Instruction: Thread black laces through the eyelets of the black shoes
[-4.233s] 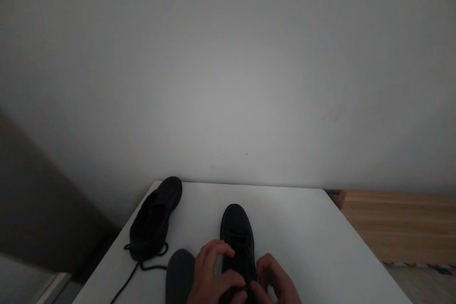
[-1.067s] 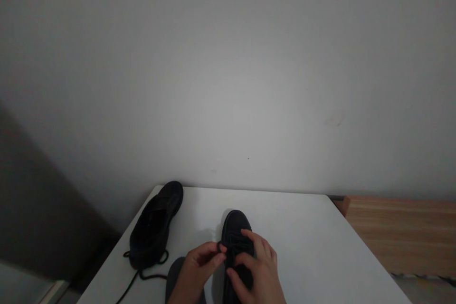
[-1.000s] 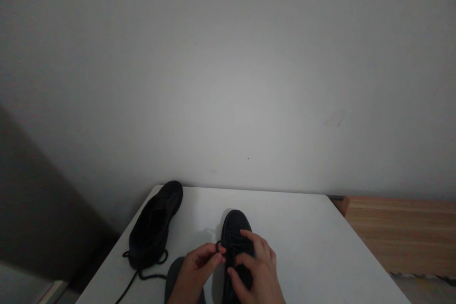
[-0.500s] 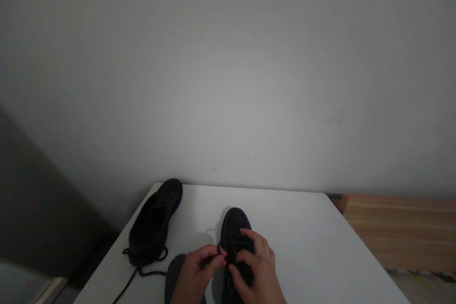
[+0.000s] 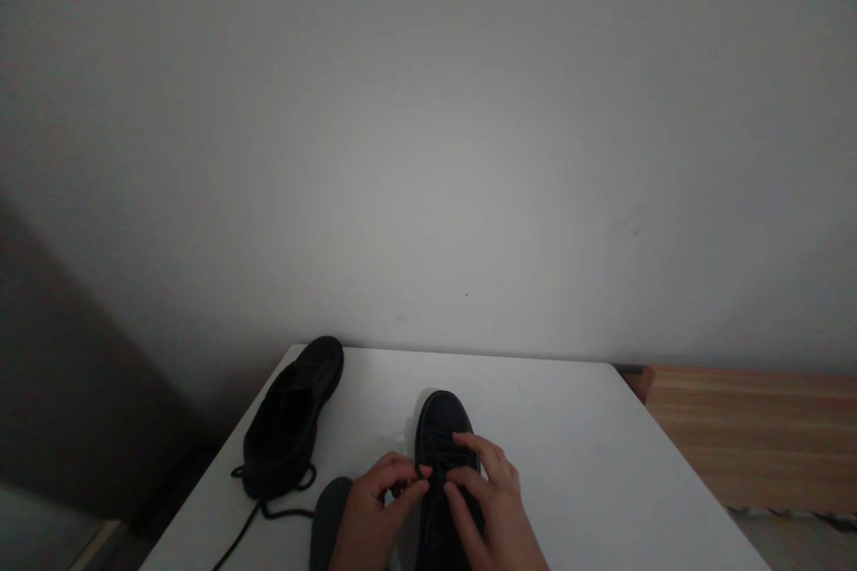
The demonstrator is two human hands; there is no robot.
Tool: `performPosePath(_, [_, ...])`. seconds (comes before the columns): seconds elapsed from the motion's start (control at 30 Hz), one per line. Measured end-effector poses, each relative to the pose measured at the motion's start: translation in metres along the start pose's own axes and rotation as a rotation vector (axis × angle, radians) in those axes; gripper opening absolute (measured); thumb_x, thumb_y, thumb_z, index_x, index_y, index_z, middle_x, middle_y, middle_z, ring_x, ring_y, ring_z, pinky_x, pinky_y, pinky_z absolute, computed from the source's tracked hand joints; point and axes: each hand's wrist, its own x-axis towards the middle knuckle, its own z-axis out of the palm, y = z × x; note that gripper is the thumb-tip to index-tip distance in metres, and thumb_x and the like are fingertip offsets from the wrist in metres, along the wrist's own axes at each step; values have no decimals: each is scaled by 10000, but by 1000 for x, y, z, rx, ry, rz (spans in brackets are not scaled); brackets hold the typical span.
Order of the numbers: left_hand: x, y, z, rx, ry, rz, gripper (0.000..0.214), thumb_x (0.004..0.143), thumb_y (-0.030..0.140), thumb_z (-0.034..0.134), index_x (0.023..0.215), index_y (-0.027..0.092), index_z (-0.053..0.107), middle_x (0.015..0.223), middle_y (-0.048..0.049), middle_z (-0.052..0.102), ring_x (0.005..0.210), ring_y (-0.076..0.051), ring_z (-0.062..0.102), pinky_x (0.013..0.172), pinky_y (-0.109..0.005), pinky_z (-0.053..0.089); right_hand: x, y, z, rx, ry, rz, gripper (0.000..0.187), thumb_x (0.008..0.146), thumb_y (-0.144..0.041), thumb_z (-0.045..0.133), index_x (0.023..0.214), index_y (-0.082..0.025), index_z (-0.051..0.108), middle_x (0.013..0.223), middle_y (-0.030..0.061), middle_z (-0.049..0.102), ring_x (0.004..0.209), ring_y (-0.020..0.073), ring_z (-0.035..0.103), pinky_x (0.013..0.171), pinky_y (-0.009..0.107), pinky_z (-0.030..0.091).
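Note:
A black lace-up shoe (image 5: 443, 410) lies on the white table, toe toward the wall. Its dark shoelace (image 5: 438, 448) crosses the upper. From the left side, my left hand (image 5: 378, 500) pinches a bit of the lace between thumb and forefinger. My right hand (image 5: 492, 495) rests over the right side of the shoe, thumb and a finger pinched together at the lacing, another finger touching the laces nearer the toe. The heel end runs out of the frame. A dark grey rounded flat piece (image 5: 328, 517) lies partly hidden behind my left hand.
A second black shoe (image 5: 278, 437) sits at the table's left edge, with a loose black lace (image 5: 245, 540) trailing behind its heel. The white table (image 5: 569, 446) meets a grey wall (image 5: 428, 152). Wood-grain boards (image 5: 750, 437) lie beyond its right edge.
My left hand has shifted slightly right, closer to the middle of the lacing. My right thumb and finger have moved slightly and come closer together. Both shoes stay in place.

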Motion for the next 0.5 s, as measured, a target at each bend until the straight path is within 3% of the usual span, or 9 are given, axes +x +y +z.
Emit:
performPosePath(0.17, [-1,-1,4,15,34,-64,225,730,400,743,760,179,773,695,-39,714,680,-215,616,679,-301,491,3,-2,-2,-76,-4,-40,326,802,-40,608,960,-288,748,1358,77,590,1237,301,524,1013,518,410])
performPosePath(0.4, [-3,2,5,35,28,-116,210,718,381,726,766,178,749,682,-25,683,699,-223,604,699,-314,482,7,0,0,-46,-35,-54,275,776,-70,650,904,-291,751,1383,69,585,1246,318,522,995,536,406])
performPosePath(0.5, [-2,1,6,28,7,-114,198,726,370,701,758,177,732,687,-26,673,694,-216,588,694,-316,475,5,4,5,-19,19,-66,231,794,-88,631,849,-287,736,1347,67,600,1228,318,534,988,537,408])
